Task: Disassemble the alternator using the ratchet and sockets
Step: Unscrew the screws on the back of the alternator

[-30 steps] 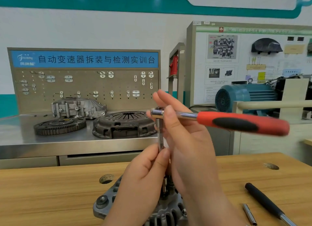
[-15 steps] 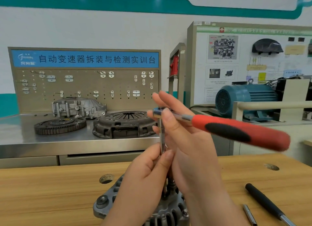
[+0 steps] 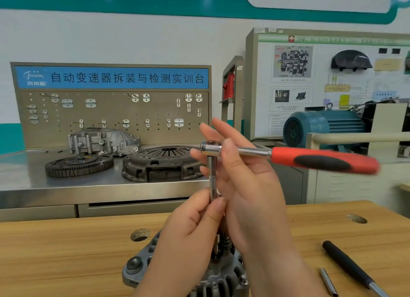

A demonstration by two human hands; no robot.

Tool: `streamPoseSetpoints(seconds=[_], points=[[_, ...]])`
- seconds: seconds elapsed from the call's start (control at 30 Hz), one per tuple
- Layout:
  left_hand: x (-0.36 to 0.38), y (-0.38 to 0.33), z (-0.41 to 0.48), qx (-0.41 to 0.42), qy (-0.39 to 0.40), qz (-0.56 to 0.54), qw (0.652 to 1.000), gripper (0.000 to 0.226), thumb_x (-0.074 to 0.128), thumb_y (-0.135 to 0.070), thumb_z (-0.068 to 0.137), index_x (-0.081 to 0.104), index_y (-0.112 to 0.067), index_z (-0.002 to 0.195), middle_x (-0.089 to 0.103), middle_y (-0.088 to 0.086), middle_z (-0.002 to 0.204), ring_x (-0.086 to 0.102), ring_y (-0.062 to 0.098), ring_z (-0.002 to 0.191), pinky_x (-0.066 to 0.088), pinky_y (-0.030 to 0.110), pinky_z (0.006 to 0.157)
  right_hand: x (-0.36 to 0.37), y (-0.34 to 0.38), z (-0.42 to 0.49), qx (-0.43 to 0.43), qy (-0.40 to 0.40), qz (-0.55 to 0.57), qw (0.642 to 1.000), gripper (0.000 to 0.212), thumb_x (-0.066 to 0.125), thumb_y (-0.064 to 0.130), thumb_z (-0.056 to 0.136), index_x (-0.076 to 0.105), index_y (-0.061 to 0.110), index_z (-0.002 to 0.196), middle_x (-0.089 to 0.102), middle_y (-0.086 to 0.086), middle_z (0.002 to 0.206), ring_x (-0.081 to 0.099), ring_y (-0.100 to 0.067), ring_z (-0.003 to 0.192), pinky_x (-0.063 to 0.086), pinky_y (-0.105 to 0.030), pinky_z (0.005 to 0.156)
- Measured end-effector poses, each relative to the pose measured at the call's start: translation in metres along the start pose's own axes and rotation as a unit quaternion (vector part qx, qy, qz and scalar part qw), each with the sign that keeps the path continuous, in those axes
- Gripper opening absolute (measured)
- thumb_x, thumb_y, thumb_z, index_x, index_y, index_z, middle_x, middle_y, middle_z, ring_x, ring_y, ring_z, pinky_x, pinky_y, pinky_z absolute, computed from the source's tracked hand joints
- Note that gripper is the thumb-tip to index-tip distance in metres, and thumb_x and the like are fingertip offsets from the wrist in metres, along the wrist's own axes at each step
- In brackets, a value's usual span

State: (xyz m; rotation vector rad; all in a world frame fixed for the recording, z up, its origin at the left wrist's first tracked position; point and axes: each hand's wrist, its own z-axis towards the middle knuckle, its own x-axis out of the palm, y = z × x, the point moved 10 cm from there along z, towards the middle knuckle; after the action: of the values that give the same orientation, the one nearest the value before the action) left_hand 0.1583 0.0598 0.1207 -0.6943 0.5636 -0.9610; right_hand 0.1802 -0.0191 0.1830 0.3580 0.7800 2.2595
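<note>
Pinching the knurled extension bar [image 3: 212, 181] low down with the left hand [image 3: 195, 228], thumb and forefinger closed on the steel, wrist rising from the near edge. Holding that bar upright, its lower end reaching down between the wrists to the top of the alternator [image 3: 142, 268], its upper end plugged into the head of the ratchet [image 3: 288, 158]; exact seat on the alternator hidden.

Steadying the ratchet head with the right hand [image 3: 246, 185]: thumb laid across the chrome neck just right of the head, fingers stretched long and nearly straight behind it, tips showing past the head on the left, palm turned left toward the bar. Gripping the tool only between that thumb and those fingers, with the red and black handle jutting out to the right, roughly level, a little blurred at its end.

Working over the alternator at the near edge of the wooden bench [image 3: 66, 252], grey finned housing partly covered by both wrists, one mounting ear showing at near left. Sharing the bench at near right with a black-handled tool [image 3: 346, 263] and a small steel bit [image 3: 328, 281] just beside it, both apart from the alternator.

Facing, farther off, a steel worktop [image 3: 33, 185] with a flywheel [image 3: 77, 165], a clutch cover [image 3: 159, 163] and a cast housing [image 3: 102, 141] before a pegboard [image 3: 111, 112]; at far right, a blue motor [image 3: 321, 126].
</note>
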Motion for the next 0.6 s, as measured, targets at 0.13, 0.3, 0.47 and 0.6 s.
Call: streamPoseSetpoints(seconds=[0.13,0.3,0.47,0.6], points=[[-0.001,0.009,0.000,-0.026,-0.009,-0.031,0.999,0.055,0.055,-0.062,0.075,0.064,-0.012,0.095,0.060,0.032,0.090,0.052,0.022,0.077,0.046,0.049,0.070,0.000,-0.007,0.002,0.008,-0.035,0.062,0.997,0.029,0.067,0.046,0.084,0.069,0.046,0.112,0.067,0.019,0.120,0.062,-0.008,0.116,0.049,-0.026,0.098],[0.005,0.002,-0.001,-0.007,0.039,-0.020,0.999,0.027,0.055,-0.053,0.085,0.070,-0.041,0.103,0.073,0.001,0.098,0.066,0.010,0.093,0.051,0.023,0.081,0.002,-0.030,0.004,0.126,-0.040,0.239,0.962,0.047,0.049,0.049,0.084,0.064,0.018,0.117,0.075,-0.003,0.108,0.073,-0.023,0.096,0.058,-0.030,0.086],[0.004,0.000,0.000,-0.006,0.053,-0.011,0.999,0.025,0.047,-0.032,0.090,0.070,-0.032,0.102,0.074,-0.002,0.098,0.067,0.006,0.095,0.050,0.016,0.082,0.001,-0.023,0.006,0.095,-0.039,0.209,0.973,0.029,0.062,0.041,0.084,0.073,0.025,0.105,0.075,-0.005,0.107,0.071,-0.018,0.093,0.056,-0.025,0.081],[0.006,0.000,0.000,-0.017,0.062,-0.019,0.998,0.023,0.050,-0.033,0.089,0.069,-0.025,0.098,0.074,0.006,0.093,0.067,0.008,0.086,0.051,0.020,0.079,0.004,-0.005,0.011,0.038,0.007,0.094,0.995,0.031,0.060,0.017,0.088,0.072,0.041,0.103,0.068,0.002,0.125,0.060,-0.016,0.118,0.047,-0.033,0.102]])
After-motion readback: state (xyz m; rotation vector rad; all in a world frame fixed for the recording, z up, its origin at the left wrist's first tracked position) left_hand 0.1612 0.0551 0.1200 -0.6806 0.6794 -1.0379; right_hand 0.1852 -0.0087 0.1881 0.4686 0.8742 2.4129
